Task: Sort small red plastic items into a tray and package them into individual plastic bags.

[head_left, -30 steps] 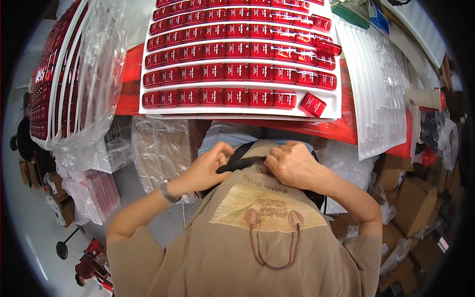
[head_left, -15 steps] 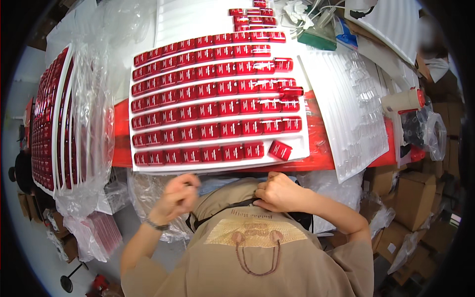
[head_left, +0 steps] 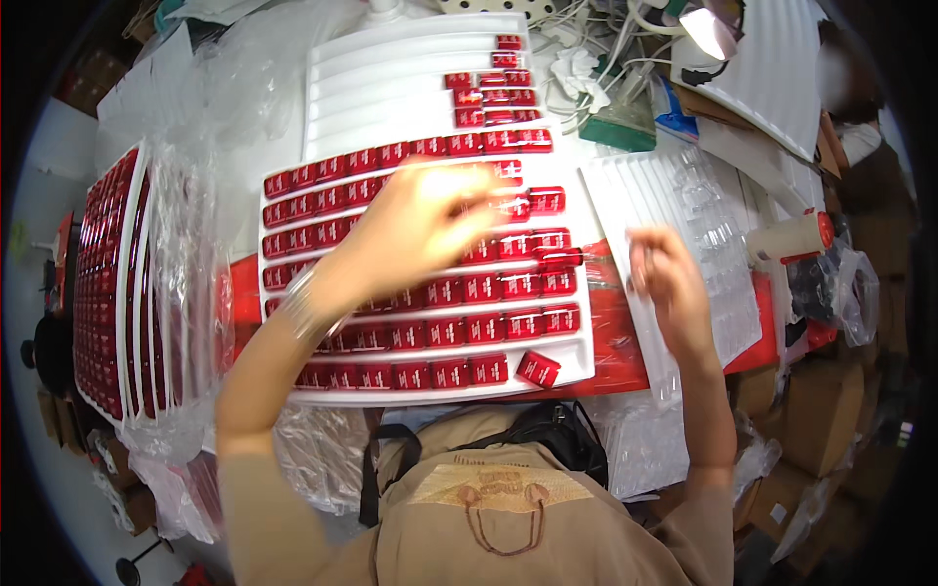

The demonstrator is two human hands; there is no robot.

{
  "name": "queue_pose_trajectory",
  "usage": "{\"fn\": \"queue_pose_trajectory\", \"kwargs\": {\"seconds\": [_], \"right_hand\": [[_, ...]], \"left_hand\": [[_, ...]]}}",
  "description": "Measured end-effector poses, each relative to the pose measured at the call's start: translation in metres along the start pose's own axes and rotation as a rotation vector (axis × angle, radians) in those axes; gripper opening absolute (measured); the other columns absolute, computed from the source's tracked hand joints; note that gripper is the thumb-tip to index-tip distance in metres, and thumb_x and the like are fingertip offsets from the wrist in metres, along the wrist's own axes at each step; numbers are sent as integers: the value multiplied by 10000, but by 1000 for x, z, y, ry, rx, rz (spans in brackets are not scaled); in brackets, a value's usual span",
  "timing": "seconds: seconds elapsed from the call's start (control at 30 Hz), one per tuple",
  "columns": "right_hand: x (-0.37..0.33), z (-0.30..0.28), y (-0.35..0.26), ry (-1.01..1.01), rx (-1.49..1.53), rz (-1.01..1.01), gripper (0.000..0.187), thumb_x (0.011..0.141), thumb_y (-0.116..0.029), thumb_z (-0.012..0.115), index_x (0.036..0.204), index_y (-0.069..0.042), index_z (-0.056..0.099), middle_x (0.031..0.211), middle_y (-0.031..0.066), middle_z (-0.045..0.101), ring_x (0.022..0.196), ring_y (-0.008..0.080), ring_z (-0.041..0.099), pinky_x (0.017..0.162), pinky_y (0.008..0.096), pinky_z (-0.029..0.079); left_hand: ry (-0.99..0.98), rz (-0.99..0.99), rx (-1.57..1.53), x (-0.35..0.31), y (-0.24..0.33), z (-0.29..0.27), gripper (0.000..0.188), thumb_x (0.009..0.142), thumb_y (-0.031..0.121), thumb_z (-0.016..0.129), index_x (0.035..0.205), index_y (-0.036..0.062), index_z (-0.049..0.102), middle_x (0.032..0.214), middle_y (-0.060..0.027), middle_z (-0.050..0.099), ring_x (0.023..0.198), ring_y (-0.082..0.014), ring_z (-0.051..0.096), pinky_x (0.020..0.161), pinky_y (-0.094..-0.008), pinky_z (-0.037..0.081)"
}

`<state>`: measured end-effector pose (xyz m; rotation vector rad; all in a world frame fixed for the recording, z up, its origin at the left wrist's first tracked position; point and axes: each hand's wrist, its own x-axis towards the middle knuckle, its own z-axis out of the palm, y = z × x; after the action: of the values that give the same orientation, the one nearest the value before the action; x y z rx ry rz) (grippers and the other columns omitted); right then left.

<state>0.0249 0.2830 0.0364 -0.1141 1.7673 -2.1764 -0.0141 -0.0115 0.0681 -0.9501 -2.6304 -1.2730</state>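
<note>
Rows of small glossy red boxes or jars (head_left: 449,291), kind uncertain, fill a white ridged tray (head_left: 440,396) on the table. Over the tray's middle reaches my left hand (head_left: 420,220), smeared by motion, its thumb and fingers apart and nothing visible between them. It hides parts of several rows. My right hand (head_left: 672,288) hovers above a rack of clear plastic pieces (head_left: 713,264) right of the tray, fingers half bent and apart, with nothing seen in them. One red piece (head_left: 538,369) lies askew at the tray's near right corner. Another red piece (head_left: 560,258) rests across a row's right end.
Behind stands a second white tray (head_left: 381,88) with a few red pieces at its right. Stacked filled trays (head_left: 112,283) in plastic wrap stand at left. A green box (head_left: 618,127), cables, a lamp (head_left: 708,34) and a white-and-red cylinder (head_left: 787,236) are at right.
Both hands have left the front of my waist. The left has swung forward over the tray, the right outward to the clear plastic pieces. The view has tilted up slightly.
</note>
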Motion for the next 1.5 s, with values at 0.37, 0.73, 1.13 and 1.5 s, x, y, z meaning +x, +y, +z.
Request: {"fn": "queue_pose_trajectory", "kwargs": {"seconds": [0.37,0.73,1.13,1.5], "right_hand": [[90,10,9,169,-86,-329,252,849,-15,596,1093,16,540,956,103,636,738,93,572,676,225,460],[80,57,1,-325,-530,-502,313,810,-161,645,1087,-17,621,1223,177,517,1075,263,500,901,364,412],[203,-60,59,359,-1741,-107,332,781,-360,649,764,-31,689,781,186,667,764,345,656,641,432,509],[149,-187,42,384,-1664,-279,204,808,-203,625,848,-4,642,945,229,617,827,382,615,756,462,491]], "left_hand": [[150,18,255,78,-78,62,328,702,158,736,952,-4,600,901,-120,573,894,-261,561,792,-368,451],[183,-245,-637,1,-22,62,350,824,36,653,1084,5,420,1013,-95,572,938,-141,580,803,-250,471],[5,140,441,39,-36,84,220,612,12,670,815,-9,587,865,-108,521,894,-266,497,788,-355,421],[1,-325,-879,28,-27,63,228,849,98,656,1039,-5,587,869,-33,629,757,-77,583,654,-214,486]]}}
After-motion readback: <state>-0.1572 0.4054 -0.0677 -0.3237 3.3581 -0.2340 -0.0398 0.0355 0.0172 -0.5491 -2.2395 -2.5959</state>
